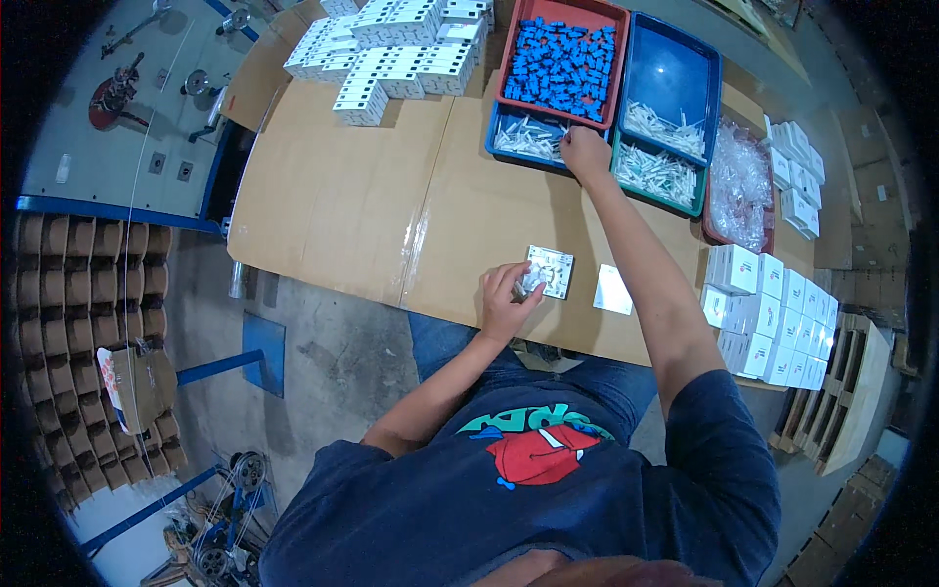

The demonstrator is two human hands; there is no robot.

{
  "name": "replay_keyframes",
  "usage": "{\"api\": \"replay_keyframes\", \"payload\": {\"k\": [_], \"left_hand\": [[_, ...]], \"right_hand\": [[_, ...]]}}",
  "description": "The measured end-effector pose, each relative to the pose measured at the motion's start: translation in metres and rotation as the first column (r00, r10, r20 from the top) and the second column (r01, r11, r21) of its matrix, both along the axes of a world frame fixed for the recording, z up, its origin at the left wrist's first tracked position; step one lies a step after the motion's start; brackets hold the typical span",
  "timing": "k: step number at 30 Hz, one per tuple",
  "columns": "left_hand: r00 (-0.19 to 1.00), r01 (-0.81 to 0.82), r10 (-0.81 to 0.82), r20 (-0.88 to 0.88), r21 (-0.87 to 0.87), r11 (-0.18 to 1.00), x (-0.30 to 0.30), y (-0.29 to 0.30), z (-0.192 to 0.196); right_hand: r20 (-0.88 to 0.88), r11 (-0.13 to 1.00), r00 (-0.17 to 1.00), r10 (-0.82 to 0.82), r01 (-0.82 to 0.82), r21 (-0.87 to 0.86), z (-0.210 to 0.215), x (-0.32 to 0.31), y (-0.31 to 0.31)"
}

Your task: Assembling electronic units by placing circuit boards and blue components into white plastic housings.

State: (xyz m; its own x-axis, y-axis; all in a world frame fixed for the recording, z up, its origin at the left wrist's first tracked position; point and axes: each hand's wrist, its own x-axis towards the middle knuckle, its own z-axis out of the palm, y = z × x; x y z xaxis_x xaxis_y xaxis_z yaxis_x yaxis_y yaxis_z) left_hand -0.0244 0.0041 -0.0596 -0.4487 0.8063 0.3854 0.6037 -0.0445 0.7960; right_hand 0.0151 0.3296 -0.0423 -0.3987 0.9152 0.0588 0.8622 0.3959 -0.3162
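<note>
My left hand (507,298) has its fingers curled over the left side of a white square fitting (558,271) with a moulded, uneven face, lying on the cardboard-covered table. Beside it, on the right, lies a flat white square plate (613,291). My right arm stretches far forward. The right hand (585,152) is at the right end of a blue tray (504,154) of small white slender pieces (529,138). Its fingers are closed and pointing down; whatever is between them is hidden.
A red tray (624,29) of blue parts sits above that tray. Right of it stand a blue tray (675,59), a green tray (698,196) and a red bin with clear plastic bags (738,186). White boxes (782,318) are stacked at right, more white units (391,49) at far left.
</note>
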Motion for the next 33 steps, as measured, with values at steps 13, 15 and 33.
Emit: {"api": "replay_keyframes", "payload": {"k": [13, 15, 33], "left_hand": [[1.000, -0.021, 0.020, -0.018, -0.019, 1.000, -0.001, -0.002, -0.005], [1.000, -0.012, 0.012, -0.005, -0.018, 1.000, 0.000, -0.002, -0.003], [1.000, 0.014, -0.014, 0.005, -0.005, 1.000, -0.002, 0.002, -0.012]], "right_hand": [[-0.080, 1.000, 0.997, 0.020, -0.020, -0.001, 0.008, 0.011, -0.007], [-0.141, 1.000, 0.990, 0.010, -0.010, -0.003, 0.009, 0.020, -0.010], [-0.381, 0.890, 0.899, 0.216, -0.342, -0.302, 0.038, 0.095, -0.163]]}}
